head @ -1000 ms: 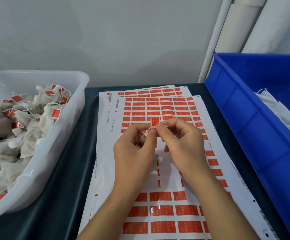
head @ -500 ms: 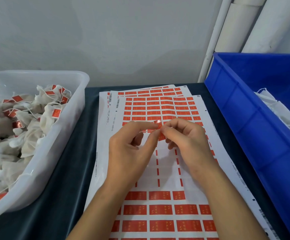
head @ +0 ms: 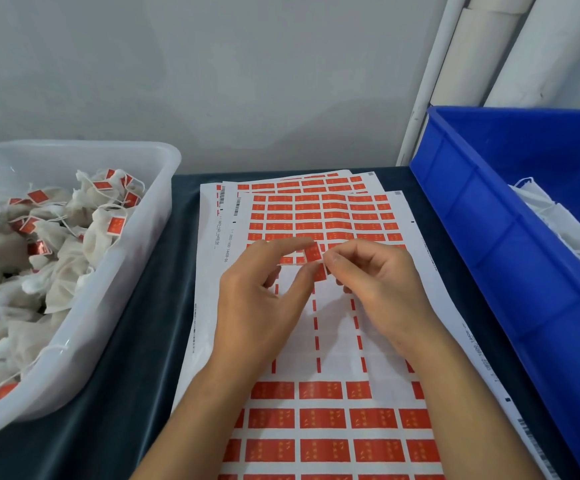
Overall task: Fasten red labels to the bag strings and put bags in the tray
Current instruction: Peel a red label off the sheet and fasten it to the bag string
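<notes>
Dark counter (head: pixel 150 341) under everything, up against a pale wall. At left, a clear plastic tray (head: pixel 115 306) heaped with tagged white bags. In the middle, overlapping white label sheets (head: pixel 319 209) printed with red labels, partly peeled. At right, a blue bin (head: pixel 489 244) with white bags inside.

Fingers (head: pixel 319 268) hide the string; tray (head: pixel 74 341) cropped left.

Both forearms are bare with no sleeve in view, and the left hand (head: pixel 260 299) and right hand (head: pixel 378 282) are bare too, wearing no gloves, rings, watch or bands, with short, unpainted nails.
</notes>
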Motion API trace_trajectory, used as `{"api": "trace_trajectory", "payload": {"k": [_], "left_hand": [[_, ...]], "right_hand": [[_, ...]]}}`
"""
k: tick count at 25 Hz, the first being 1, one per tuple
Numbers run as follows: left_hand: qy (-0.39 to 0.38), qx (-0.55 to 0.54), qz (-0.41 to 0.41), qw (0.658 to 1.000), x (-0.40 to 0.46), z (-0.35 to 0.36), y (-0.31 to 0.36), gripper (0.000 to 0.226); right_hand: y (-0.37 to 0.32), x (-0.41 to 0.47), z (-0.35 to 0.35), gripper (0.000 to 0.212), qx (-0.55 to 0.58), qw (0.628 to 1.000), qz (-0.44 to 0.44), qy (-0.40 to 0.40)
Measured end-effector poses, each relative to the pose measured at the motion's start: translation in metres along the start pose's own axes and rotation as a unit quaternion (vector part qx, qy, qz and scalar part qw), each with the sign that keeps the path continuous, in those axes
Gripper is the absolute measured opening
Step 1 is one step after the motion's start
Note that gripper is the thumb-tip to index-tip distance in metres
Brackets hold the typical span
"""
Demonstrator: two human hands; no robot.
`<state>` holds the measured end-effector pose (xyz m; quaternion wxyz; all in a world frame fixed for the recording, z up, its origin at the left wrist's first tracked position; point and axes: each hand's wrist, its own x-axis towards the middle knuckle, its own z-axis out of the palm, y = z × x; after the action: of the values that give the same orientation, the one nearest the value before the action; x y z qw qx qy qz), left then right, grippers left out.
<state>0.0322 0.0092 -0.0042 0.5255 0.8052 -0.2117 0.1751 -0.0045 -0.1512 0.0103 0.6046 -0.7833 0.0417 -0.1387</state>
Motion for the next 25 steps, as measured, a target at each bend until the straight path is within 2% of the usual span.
{"api": "trace_trajectory", "payload": {"k": [3,9,16,20,25], "left_hand": [[0.0,0.039,0.033,0.999,-0.001,0.002,-0.002,0.025],[-0.009,0.043,0.012,0.999,-0.001,0.003,-0.005,0.023],[-0.008,0.061,-0.038,0.997,0.0,0.003,-0.005,0.022],[-0.019,0.021,-0.079,0.996,0.0,0.003,-0.005,0.02],[-0.068,-0.105,-0.168,0.978,0.007,-0.007,-0.005,0.005]], "right_hand": [[0.0,0.0,0.0,0.012,0.0,1.0,0.001,0.001],[0.001,0.001,-0.002,0.014,-0.018,1.0,-0.015,-0.002],[0.005,0.0,0.0,0.002,-0.168,0.978,-0.113,0.058],[0.004,0.0,0.001,0.01,-0.176,0.973,-0.129,0.068],[0.0,-0.001,0.004,0.006,-0.128,0.984,-0.105,0.059]]}}
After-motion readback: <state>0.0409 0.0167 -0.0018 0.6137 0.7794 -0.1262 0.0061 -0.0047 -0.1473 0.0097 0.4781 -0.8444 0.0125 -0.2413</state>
